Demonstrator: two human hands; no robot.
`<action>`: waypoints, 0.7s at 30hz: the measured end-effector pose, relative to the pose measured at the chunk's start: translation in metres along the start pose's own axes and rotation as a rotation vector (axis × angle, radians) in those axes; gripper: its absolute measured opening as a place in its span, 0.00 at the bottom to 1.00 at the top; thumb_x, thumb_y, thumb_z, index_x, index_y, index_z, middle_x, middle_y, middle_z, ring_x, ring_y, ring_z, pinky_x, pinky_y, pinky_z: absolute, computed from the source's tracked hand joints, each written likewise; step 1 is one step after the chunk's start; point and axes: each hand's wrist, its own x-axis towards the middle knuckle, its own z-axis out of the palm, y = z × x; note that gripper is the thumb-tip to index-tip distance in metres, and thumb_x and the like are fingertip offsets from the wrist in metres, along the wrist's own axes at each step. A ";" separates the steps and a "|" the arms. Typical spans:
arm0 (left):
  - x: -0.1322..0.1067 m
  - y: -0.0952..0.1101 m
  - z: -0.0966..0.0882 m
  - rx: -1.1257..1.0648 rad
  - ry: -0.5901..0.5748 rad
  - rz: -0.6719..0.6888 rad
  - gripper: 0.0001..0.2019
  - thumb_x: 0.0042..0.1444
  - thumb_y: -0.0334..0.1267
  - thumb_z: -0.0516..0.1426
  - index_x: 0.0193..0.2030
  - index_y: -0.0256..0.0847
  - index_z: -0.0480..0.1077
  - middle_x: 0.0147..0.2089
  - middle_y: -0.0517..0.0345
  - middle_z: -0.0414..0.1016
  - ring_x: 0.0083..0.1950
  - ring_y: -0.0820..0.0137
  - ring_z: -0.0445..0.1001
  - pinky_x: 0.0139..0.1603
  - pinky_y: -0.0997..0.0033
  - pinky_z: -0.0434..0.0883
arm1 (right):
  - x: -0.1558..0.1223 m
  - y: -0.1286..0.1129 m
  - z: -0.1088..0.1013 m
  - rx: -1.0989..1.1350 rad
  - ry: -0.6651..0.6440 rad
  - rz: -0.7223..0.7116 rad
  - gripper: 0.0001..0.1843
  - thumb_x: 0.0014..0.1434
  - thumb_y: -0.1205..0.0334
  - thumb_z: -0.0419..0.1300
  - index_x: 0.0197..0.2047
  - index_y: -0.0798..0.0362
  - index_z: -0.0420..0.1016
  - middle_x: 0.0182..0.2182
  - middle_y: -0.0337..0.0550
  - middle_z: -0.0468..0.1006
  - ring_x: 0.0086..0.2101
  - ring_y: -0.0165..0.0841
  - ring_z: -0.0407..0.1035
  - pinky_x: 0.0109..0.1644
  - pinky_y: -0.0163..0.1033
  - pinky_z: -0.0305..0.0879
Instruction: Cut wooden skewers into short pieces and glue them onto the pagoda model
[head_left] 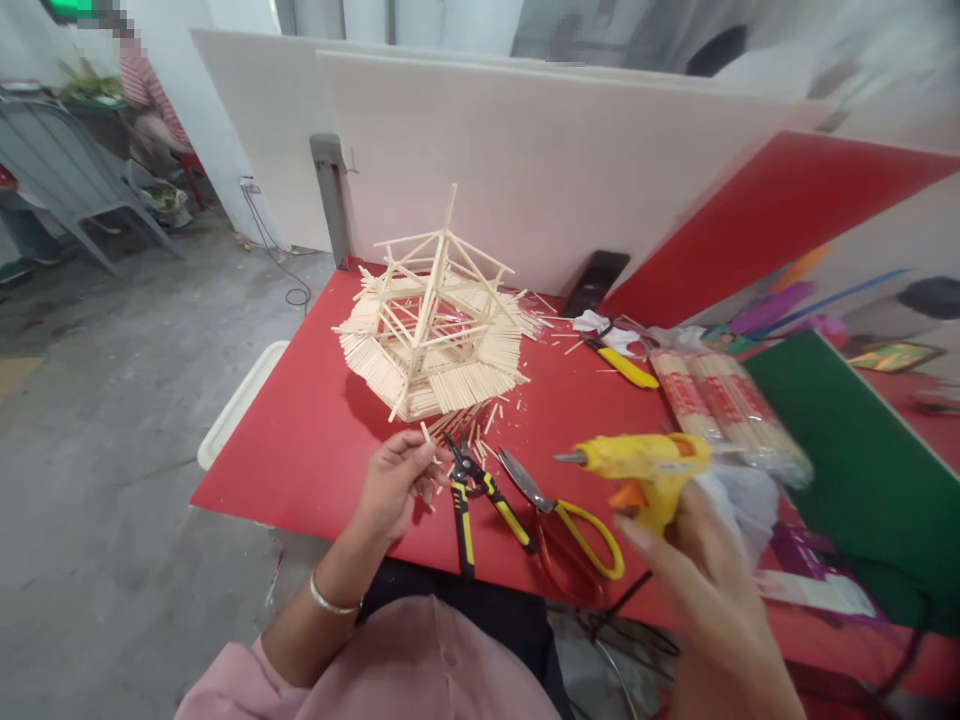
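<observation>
My right hand (697,550) is wrapped round the handle of a yellow hot glue gun (645,460), its metal nozzle pointing left above the table. Between the thumb and fingers of my left hand (401,475) is a short wooden stick (426,432), pinched near the table's front. Just beyond that hand stands a framework of pale wooden sticks (435,330), with a wide, many-sided skirt of sticks and a tall post on top. Black-and-yellow wire strippers (480,490) lie beside my left hand. Scissors (562,520) with one yellow and one red handle lie between my hands.
Cut stick pieces (480,430) are scattered on the red table (300,440). Yellow-handled pliers (626,365), a black phone-like object (596,282) and bagged stick bundles (720,400) lie to the right. White boards (525,160) stand behind. A cable hangs below the glue gun.
</observation>
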 end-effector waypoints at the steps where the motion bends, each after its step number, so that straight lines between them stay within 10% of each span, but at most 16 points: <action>1: 0.003 0.001 0.001 -0.008 0.019 -0.002 0.21 0.41 0.45 0.71 0.33 0.36 0.67 0.28 0.56 0.80 0.20 0.74 0.74 0.13 0.83 0.65 | 0.007 -0.015 0.005 0.011 -0.006 0.019 0.16 0.58 0.44 0.56 0.39 0.48 0.64 0.28 0.40 0.72 0.27 0.34 0.68 0.29 0.37 0.65; 7: 0.021 0.010 0.006 -0.084 0.110 -0.022 0.22 0.38 0.43 0.72 0.33 0.38 0.67 0.18 0.68 0.69 0.17 0.77 0.69 0.12 0.84 0.58 | 0.056 -0.074 0.051 -0.423 0.328 -0.119 0.19 0.57 0.43 0.59 0.32 0.49 0.63 0.25 0.41 0.69 0.26 0.34 0.65 0.29 0.38 0.55; 21: 0.026 0.018 0.013 -0.092 0.047 -0.055 0.23 0.40 0.46 0.70 0.35 0.39 0.63 0.22 0.64 0.74 0.16 0.77 0.69 0.13 0.82 0.59 | 0.084 -0.085 0.069 -0.780 0.323 -0.483 0.16 0.63 0.55 0.54 0.48 0.57 0.70 0.30 0.43 0.72 0.30 0.33 0.64 0.29 0.38 0.48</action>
